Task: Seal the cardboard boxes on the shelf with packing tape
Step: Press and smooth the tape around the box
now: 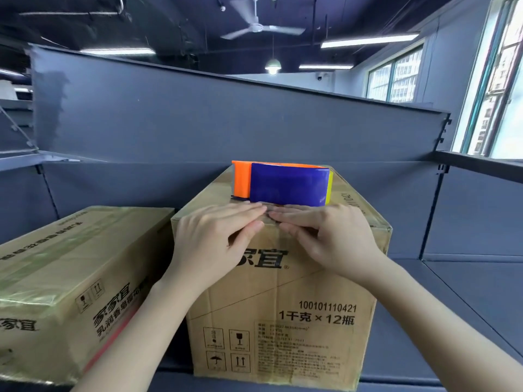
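A tall cardboard box (283, 315) with black print stands on the grey shelf in the middle of the head view. My left hand (212, 239) and my right hand (331, 236) lie flat on its top front edge, fingertips nearly meeting, pressing clear tape over the edge. A blue, orange and yellow tape dispenser (283, 183) sits on the box top just behind my fingers. A second, lower cardboard box (70, 273) lies to the left, with clear tape along its top.
The grey shelf floor (467, 306) stretches to the right of the tall box. A grey back panel (198, 131) rises behind both boxes. Windows (495, 94) are at the far right, and a ceiling fan hangs overhead.
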Action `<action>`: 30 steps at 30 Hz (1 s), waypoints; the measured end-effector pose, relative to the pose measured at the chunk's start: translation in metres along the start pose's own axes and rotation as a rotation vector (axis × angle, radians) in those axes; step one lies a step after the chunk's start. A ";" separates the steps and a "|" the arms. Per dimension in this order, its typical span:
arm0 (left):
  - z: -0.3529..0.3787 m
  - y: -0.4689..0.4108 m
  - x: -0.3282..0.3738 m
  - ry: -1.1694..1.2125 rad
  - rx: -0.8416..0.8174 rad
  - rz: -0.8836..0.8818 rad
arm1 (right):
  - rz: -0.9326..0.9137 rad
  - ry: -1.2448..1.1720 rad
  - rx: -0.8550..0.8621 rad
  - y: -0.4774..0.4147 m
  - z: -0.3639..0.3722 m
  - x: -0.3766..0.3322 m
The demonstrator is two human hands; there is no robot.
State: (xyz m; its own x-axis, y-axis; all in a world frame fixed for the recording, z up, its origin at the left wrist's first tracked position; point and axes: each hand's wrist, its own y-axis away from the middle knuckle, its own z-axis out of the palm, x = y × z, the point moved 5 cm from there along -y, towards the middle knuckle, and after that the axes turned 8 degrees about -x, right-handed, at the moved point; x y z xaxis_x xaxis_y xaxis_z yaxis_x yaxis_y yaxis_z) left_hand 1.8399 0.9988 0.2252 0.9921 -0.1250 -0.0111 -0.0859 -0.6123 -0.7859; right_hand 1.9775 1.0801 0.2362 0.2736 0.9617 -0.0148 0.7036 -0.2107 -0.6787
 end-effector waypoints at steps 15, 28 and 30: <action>-0.002 -0.003 -0.002 0.080 -0.218 -0.138 | 0.268 0.078 -0.036 -0.041 -0.019 0.024; -0.003 -0.011 -0.001 0.091 -0.302 -0.182 | 0.315 0.008 -0.351 -0.068 -0.014 0.027; -0.002 -0.014 0.006 0.098 -0.293 -0.176 | 0.301 -0.009 -0.331 -0.066 -0.017 0.025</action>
State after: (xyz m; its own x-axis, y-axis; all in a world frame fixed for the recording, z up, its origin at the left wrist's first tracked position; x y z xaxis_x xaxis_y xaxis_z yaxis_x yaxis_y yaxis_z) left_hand 1.8469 1.0055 0.2376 0.9819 -0.0631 0.1788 0.0488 -0.8271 -0.5599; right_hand 1.9495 1.1153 0.2928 0.4936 0.8501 -0.1833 0.7659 -0.5248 -0.3715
